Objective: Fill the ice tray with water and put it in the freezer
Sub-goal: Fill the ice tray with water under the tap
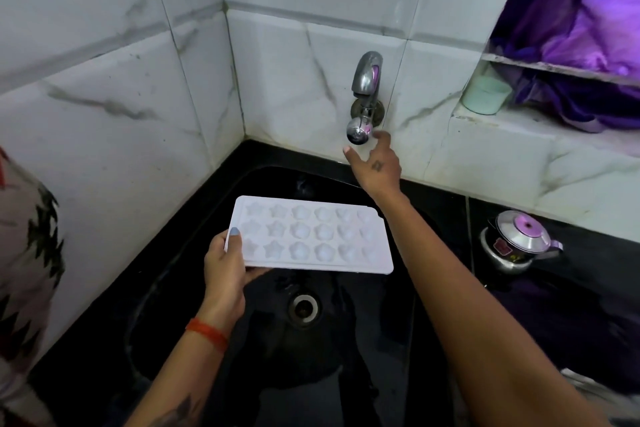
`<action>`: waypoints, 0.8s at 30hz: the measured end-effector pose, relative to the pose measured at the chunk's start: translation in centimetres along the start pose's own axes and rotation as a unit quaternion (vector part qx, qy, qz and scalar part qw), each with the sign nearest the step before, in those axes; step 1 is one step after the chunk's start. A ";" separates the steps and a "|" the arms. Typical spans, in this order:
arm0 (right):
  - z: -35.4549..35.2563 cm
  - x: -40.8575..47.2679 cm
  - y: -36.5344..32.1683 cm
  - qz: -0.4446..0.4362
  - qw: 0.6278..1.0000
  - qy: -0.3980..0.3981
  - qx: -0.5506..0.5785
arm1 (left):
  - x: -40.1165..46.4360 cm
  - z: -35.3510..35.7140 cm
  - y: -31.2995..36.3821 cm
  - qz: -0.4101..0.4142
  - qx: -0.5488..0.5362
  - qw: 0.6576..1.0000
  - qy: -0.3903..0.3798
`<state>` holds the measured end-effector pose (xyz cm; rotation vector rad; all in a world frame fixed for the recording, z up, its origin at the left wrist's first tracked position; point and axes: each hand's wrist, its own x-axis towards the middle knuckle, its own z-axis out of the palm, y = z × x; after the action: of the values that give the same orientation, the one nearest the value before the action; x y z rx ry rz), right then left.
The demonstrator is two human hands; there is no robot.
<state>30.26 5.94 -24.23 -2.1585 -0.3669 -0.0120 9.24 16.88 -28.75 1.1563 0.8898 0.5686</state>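
Note:
A white ice tray [311,236] with star-shaped cells hangs level over the black sink [194,288]. My left hand [225,267] grips its left end, thumb on top and fingers underneath. The cells look dry. A chrome tap [365,97] juts from the tiled wall above the sink, and no water runs from it. My right hand [375,165] is stretched out just below and beside the tap's spout, fingers loosely spread, holding nothing. Whether it touches the tap is unclear.
The sink's drain [304,308] lies below the tray. A small steel kettle [516,243] stands on the black counter at the right. A pale green cup [485,94] sits in a wall niche beside purple cloth [595,45]. Tiled walls close the corner.

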 end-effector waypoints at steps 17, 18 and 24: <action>1.5 6.8 1.2 -0.143 0.956 -0.037 -0.255 | 1.1 -0.8 -0.6 -0.021 0.004 1.000 -0.001; 1.5 6.9 1.3 -0.142 0.955 -0.042 -0.257 | 1.1 -0.9 -0.6 -0.021 0.004 1.000 0.000; 0.5 6.7 1.2 -0.123 0.961 -0.093 -0.231 | 0.7 -1.4 -0.8 -0.020 0.007 1.000 0.001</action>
<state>36.93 7.38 -24.52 -2.5663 -0.8074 -0.0386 8.41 17.92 -29.92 1.1488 0.9189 0.5310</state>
